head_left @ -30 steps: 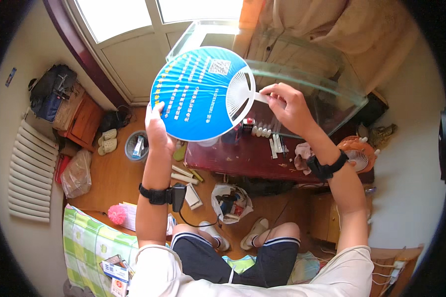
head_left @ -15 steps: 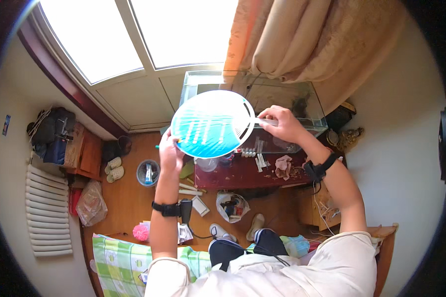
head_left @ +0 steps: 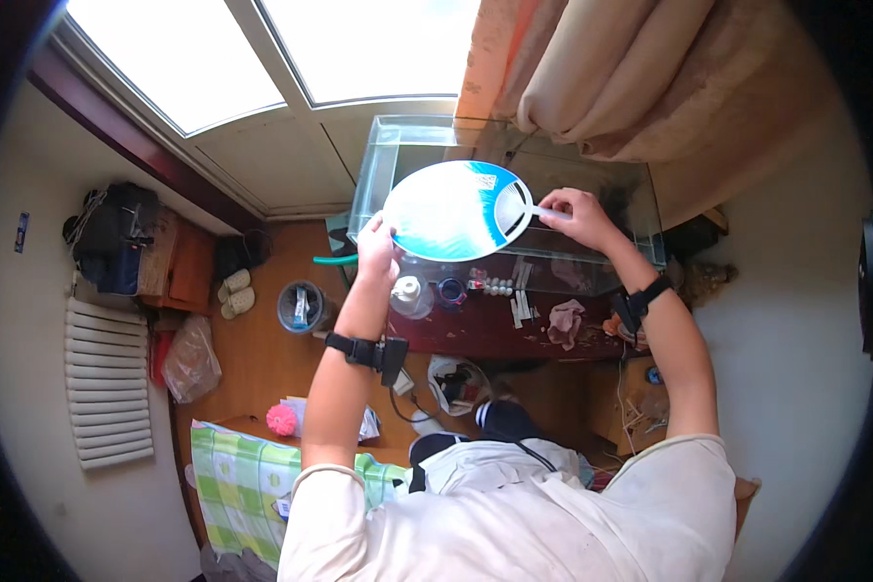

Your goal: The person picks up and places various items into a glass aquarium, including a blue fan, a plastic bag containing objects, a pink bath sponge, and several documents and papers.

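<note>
A round hand fan (head_left: 451,211), white and blue with a short white handle, is held up in front of me above the near side of a glass tank (head_left: 383,160). My right hand (head_left: 579,217) is closed round the handle. My left hand (head_left: 376,247) pinches the fan's rim at the opposite side. Behind the fan, part of the tank is hidden. Below it on a dark red worn table (head_left: 436,335) stand a clear bottle with a white top (head_left: 410,296) and a blue-rimmed jar (head_left: 450,291).
On the table lie white strips (head_left: 522,303) and a pink cloth (head_left: 565,323). A green tube (head_left: 335,260) sticks out near the tank's left side. A bin (head_left: 303,307) and a white bag (head_left: 459,383) stand on the floor. Curtains (head_left: 592,68) hang at the back right.
The fan has turned to show a different face, whiter with blue edges, and both hands have shifted right with it. My view has moved, and the bottle and jar show more fully now.
</note>
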